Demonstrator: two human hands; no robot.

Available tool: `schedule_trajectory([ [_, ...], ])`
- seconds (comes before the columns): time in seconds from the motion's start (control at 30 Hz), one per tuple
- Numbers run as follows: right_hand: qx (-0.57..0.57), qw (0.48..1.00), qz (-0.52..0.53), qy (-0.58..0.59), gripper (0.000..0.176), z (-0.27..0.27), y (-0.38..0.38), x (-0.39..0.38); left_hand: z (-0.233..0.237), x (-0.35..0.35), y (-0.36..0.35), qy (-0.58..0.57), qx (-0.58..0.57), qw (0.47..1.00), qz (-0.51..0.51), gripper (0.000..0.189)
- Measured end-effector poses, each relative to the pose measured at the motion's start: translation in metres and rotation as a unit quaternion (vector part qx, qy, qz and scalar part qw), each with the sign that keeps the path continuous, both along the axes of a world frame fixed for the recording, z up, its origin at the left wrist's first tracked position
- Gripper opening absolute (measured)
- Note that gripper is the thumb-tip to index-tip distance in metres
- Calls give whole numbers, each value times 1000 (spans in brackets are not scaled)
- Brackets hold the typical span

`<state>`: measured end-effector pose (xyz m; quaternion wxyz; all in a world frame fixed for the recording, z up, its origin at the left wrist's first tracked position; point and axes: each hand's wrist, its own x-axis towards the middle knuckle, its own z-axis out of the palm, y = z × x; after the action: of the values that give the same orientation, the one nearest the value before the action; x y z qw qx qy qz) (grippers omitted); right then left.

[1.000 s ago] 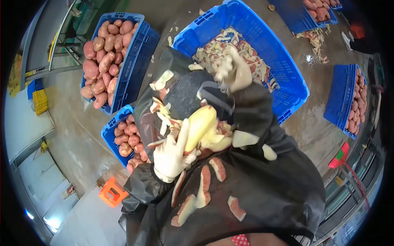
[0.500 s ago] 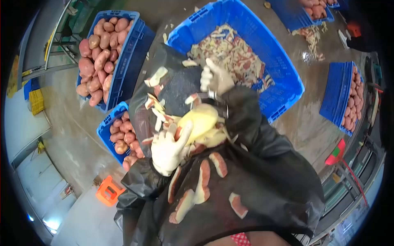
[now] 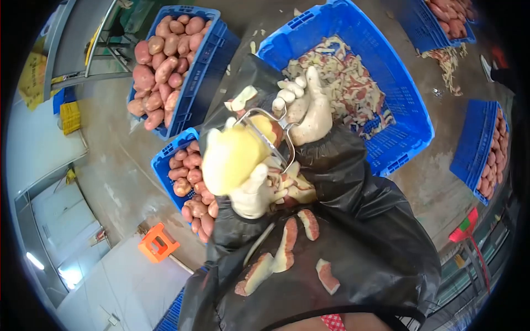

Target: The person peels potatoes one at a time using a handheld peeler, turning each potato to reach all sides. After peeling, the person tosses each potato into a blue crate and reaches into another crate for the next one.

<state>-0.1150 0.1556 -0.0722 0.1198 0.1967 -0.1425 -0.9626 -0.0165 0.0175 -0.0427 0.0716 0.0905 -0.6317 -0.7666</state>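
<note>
My gloved left hand [image 3: 249, 193] is wrapped round a large, mostly peeled yellow potato [image 3: 233, 157]; red skin shows at its right end. In my gloved right hand [image 3: 309, 110] is a metal peeler [image 3: 287, 144], its frame reaching over that end of the potato. Peel scraps [image 3: 292, 187] lie in my lap just below the hands. More red-and-white strips [image 3: 286, 245] rest on my black apron [image 3: 353, 237].
A blue crate [image 3: 411, 105] with peelings stands ahead to the right. Two blue crates of red potatoes [image 3: 165, 69] [image 3: 193, 171] are at left. Farther off are an orange stool [image 3: 158, 243], another potato crate [image 3: 469, 146] and a person's shoe [image 3: 486, 68].
The potato has risen and moved left with my left hand, its skinned side now facing up. My right hand has come nearer with the peeler, now plainly visible. The whole view has shifted.
</note>
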Motion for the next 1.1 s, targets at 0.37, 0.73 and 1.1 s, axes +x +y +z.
schedule_trajectory([
  [0.37,314,927,134,158,40,-28,1,-14,3,33,-5,-92,-219,970,-49,66],
  [0.73,398,911,58,90,39,-105,37,-62,7,19,-8,-88,-346,925,-133,66],
  [1.1,-99,971,-36,214,30,-101,27,-17,4,20,-6,-177,-116,974,-85,67],
])
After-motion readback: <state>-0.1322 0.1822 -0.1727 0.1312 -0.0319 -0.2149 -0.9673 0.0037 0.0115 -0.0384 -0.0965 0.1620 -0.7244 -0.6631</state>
